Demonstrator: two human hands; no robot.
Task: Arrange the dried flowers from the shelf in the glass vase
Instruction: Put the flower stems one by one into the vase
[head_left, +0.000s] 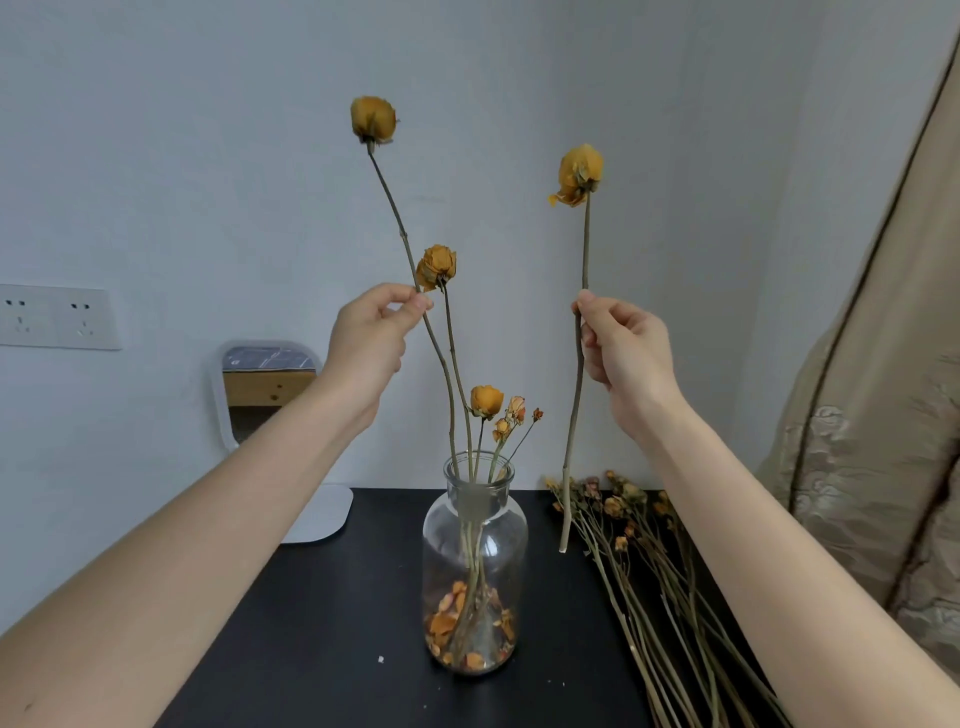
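Observation:
A clear glass vase (475, 561) stands on the black shelf top (322, 623), with loose orange petals at its bottom and several dried yellow roses in it. My left hand (371, 340) pinches the stem of the tallest rose (373, 118), whose lower end sits in the vase. A shorter rose (437, 266) leans beside it. My right hand (621, 351) holds another dried rose (581, 174) upright by the middle of its stem, to the right of the vase, its cut end hanging just above the shelf.
A bundle of dried flowers (654, 561) lies on the shelf at the right. A beige patterned curtain (872, 441) hangs at far right. A white mirror on a stand (260, 384) stands at back left, under a wall socket (57, 316).

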